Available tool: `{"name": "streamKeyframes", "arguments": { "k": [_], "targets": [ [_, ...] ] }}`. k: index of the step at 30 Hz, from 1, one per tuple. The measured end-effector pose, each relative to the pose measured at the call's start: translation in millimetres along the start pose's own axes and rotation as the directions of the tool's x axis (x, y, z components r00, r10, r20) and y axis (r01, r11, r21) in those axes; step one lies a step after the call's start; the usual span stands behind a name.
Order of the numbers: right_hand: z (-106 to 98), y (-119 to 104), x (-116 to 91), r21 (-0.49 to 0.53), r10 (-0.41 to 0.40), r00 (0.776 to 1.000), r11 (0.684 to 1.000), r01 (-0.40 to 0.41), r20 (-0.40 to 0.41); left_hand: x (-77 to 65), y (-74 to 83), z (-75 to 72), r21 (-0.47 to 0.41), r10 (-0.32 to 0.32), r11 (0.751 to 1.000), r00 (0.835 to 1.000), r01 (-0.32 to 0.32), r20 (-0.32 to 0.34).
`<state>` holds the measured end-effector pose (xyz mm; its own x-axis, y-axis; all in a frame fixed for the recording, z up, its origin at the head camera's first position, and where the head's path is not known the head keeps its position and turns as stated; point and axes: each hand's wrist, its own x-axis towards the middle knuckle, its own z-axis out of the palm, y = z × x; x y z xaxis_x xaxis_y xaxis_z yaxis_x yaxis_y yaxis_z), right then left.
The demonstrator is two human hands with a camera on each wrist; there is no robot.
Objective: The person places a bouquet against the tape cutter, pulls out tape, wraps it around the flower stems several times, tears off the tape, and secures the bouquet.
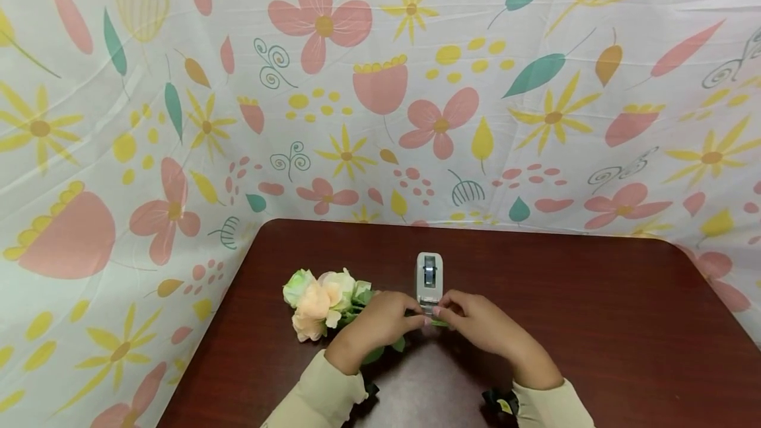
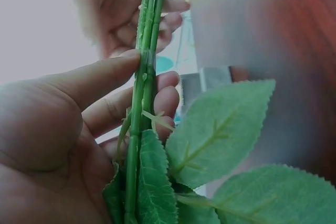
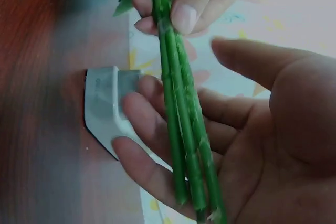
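Note:
A bunch of peach, white and pale green roses (image 1: pixel 321 299) lies at the left, its blooms pointing away from the hands. My left hand (image 1: pixel 383 319) pinches the green stems (image 2: pixel 137 95) between thumb and fingers. A band of clear tape seems to circle the stems near that thumb. Beside the stem ends is my right hand (image 1: pixel 487 329); in the right wrist view its fingers (image 3: pixel 152 124) are loosely bent behind the stems, with the thumb held apart. A white tape dispenser (image 1: pixel 438 283) stands just beyond both hands.
The dark red-brown table (image 1: pixel 559 296) reaches back to a flower-patterned cloth (image 1: pixel 380 144), which also hangs along the left side. Serrated green leaves (image 2: pixel 220 129) stick out from the stems near the left hand.

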<state>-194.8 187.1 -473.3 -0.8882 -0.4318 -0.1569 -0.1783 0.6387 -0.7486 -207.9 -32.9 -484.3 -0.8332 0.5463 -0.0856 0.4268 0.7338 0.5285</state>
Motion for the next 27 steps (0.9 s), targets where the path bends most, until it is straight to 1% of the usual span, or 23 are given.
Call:
{"name": "streamKeyframes", "arguments": {
  "k": [5, 8, 11, 13, 15, 16, 18, 20, 21, 22, 23, 24, 25, 27],
  "targets": [
    [-3.7, 1.6, -3.8, -0.016, -0.080, 0.990, 0.996, 0.083, 0.119, -3.4, 3.4, -8.5, 0.059, 0.029, 0.998, 0.998, -0.026, -0.048],
    [-6.5, 2.8, -5.7, 0.011, -0.121, 0.978, 0.993, 0.121, 0.171, -6.3, 5.9, -12.0, 0.109, 0.068, 0.992, 0.995, -0.059, -0.079],
    [-9.0, 4.2, -7.2, 0.047, -0.148, 0.967, 0.989, 0.141, 0.208, -9.4, 8.2, -15.0, 0.164, 0.109, 0.983, 0.987, -0.089, -0.119],
    [-9.8, 4.8, -8.0, 0.053, -0.162, 0.965, 0.987, 0.154, 0.208, -11.2, 9.6, -16.4, 0.198, 0.128, 0.975, 0.980, -0.097, -0.150],
    [-10.2, 4.5, -8.6, 0.048, -0.168, 0.968, 0.986, 0.162, 0.187, -12.3, 11.2, -17.6, 0.228, 0.144, 0.969, 0.971, -0.099, -0.191],
    [-10.3, 4.0, -8.6, 0.034, -0.172, 0.971, 0.985, 0.169, 0.167, -12.8, 11.9, -18.2, 0.246, 0.153, 0.964, 0.965, -0.098, -0.213],
    [-10.1, 2.3, -8.3, 0.019, -0.172, 0.977, 0.985, 0.171, 0.129, -13.3, 13.5, -19.7, 0.281, 0.174, 0.955, 0.948, -0.096, -0.267],
    [-9.9, 0.3, -8.0, 0.012, -0.170, 0.981, 0.986, 0.169, 0.092, -13.4, 15.0, -20.8, 0.303, 0.200, 0.948, 0.922, -0.097, -0.330],
    [-9.8, -0.6, -7.8, 0.012, -0.168, 0.983, 0.986, 0.168, 0.077, -13.7, 16.0, -21.5, 0.303, 0.213, 0.948, 0.906, -0.101, -0.366],
    [-9.7, -1.4, -7.5, 0.013, -0.169, 0.984, 0.986, 0.169, 0.060, -14.1, 17.1, -22.3, 0.296, 0.224, 0.950, 0.885, -0.104, -0.409],
    [-9.6, -2.0, -7.2, 0.016, -0.167, 0.985, 0.986, 0.166, 0.043, -14.5, 18.5, -23.2, 0.276, 0.233, 0.955, 0.858, -0.112, -0.457],
    [-9.6, -2.5, -6.9, 0.021, -0.164, 0.986, 0.986, 0.163, 0.025, -15.1, 19.9, -24.1, 0.248, 0.238, 0.961, 0.829, -0.124, -0.507],
    [-9.7, -2.8, -6.5, 0.022, -0.163, 0.987, 0.986, 0.163, 0.003, -15.9, 21.5, -25.2, 0.215, 0.240, 0.966, 0.794, -0.141, -0.558],
    [-9.6, -3.5, -6.1, 0.030, -0.154, 0.987, 0.987, 0.156, -0.047, -17.6, 24.8, -27.6, 0.148, 0.239, 0.971, 0.717, -0.189, -0.655]
  ]
}}
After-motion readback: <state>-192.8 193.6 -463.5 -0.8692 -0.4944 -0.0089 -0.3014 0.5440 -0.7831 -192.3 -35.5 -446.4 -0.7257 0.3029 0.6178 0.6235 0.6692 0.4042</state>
